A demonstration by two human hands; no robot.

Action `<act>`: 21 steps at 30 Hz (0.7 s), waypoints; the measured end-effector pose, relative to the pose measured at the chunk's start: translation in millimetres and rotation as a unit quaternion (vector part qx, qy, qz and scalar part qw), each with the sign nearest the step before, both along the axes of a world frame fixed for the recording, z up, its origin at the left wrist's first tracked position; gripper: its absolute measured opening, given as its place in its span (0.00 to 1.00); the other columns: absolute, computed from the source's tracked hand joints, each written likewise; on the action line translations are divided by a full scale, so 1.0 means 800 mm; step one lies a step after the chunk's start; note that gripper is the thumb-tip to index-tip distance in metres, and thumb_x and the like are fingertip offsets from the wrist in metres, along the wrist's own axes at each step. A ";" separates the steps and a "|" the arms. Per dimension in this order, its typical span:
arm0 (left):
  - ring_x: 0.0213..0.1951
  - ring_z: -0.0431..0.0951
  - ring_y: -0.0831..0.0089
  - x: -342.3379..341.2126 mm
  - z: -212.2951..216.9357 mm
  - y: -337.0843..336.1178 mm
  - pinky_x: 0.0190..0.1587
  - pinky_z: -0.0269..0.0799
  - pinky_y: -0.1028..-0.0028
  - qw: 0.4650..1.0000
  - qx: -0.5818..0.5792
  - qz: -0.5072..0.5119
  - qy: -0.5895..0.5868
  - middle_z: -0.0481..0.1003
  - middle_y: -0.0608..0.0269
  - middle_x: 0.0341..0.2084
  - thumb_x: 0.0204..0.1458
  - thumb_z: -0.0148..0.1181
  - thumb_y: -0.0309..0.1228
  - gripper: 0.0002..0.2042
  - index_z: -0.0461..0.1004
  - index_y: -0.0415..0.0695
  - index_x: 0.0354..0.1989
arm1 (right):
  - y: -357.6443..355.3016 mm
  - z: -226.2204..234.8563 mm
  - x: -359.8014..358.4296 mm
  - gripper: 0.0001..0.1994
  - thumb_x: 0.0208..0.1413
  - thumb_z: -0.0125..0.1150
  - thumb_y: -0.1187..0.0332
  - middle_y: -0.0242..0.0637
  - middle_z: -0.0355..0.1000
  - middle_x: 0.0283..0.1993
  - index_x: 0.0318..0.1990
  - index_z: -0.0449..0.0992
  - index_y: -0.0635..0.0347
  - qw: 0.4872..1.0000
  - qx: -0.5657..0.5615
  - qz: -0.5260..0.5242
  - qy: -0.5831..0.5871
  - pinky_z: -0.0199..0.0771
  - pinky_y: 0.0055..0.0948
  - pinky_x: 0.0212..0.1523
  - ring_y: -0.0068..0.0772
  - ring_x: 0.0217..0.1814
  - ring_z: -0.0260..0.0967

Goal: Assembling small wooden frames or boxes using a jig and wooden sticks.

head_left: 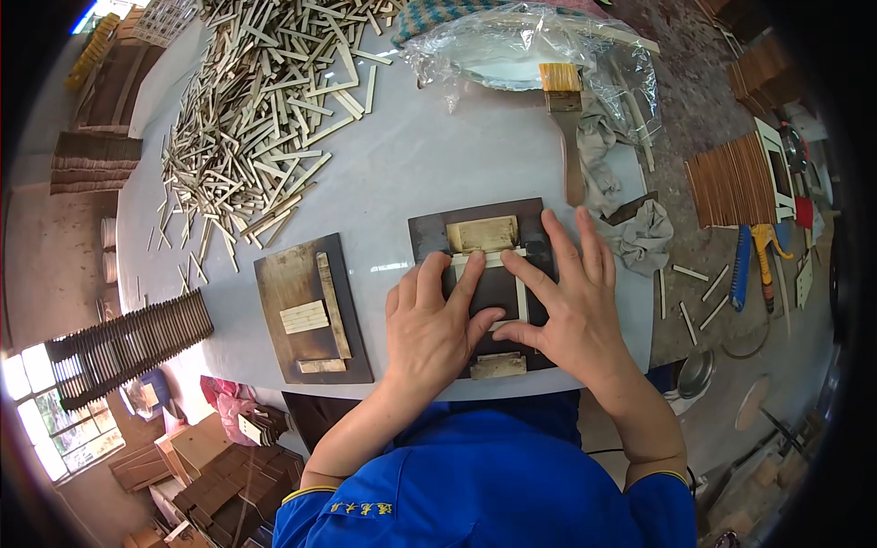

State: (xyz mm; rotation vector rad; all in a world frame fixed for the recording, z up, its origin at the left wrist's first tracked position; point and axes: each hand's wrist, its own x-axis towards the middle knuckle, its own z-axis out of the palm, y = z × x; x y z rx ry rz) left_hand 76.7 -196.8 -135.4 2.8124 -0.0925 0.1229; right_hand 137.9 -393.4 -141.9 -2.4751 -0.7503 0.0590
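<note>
A dark square board (429, 236) lies in front of me near the table's edge. Pale thin wooden strips (522, 297) are laid on it in a frame-like arrangement. At the far side they lie against a wooden block (482, 234); another block (499, 365) sits at the near side. My left hand (427, 331) rests over the left of the board, index fingertip on the far strip, thumb on the near part. My right hand (582, 315) is spread over the right side, index fingertip on the far strip, thumb near the near strip. The left side of the arrangement is hidden by my left hand.
A second board (276, 274) with wooden pieces lies to the left. A large heap of thin strips (265, 100) covers the far left. Beyond the boards are a flat brush (567, 137), clear plastic (438, 59) and a grey cloth (646, 239). A ridged dark stack (137, 342) stands at the left edge.
</note>
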 end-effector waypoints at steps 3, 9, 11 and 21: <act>0.55 0.72 0.53 0.001 -0.006 0.002 0.58 0.70 0.58 1.000 -0.005 -0.010 -0.023 0.67 0.51 0.59 0.60 0.68 0.44 0.27 0.77 0.48 0.66 | 0.000 -0.002 0.000 0.44 0.33 0.85 0.48 0.48 0.51 0.83 0.66 0.79 0.42 1.000 -0.008 0.008 -0.015 0.45 0.64 0.78 0.65 0.87 0.37; 0.63 0.70 0.48 -0.006 -0.022 0.013 0.64 0.67 0.54 0.995 -0.094 -0.015 -0.029 0.67 0.50 0.61 0.59 0.69 0.40 0.27 0.76 0.47 0.67 | -0.003 -0.008 -0.003 0.45 0.34 0.84 0.47 0.47 0.51 0.83 0.66 0.78 0.44 1.000 -0.002 0.016 -0.021 0.47 0.62 0.78 0.63 0.87 0.38; 0.64 0.70 0.47 -0.018 -0.021 0.015 0.66 0.66 0.53 0.993 -0.111 -0.015 -0.043 0.68 0.50 0.61 0.58 0.69 0.39 0.27 0.76 0.46 0.66 | -0.003 -0.008 -0.011 0.42 0.36 0.84 0.48 0.47 0.52 0.83 0.65 0.79 0.46 0.999 0.011 0.022 -0.031 0.48 0.61 0.78 0.63 0.86 0.39; 0.68 0.73 0.52 -0.073 -0.025 0.018 0.72 0.63 0.50 0.982 -0.160 -0.049 -0.092 0.78 0.54 0.61 0.54 0.71 0.30 0.22 0.79 0.41 0.59 | -0.013 -0.017 -0.064 0.21 0.48 0.79 0.58 0.45 0.71 0.70 0.48 0.85 0.57 0.989 0.056 0.079 -0.109 0.60 0.55 0.72 0.57 0.80 0.57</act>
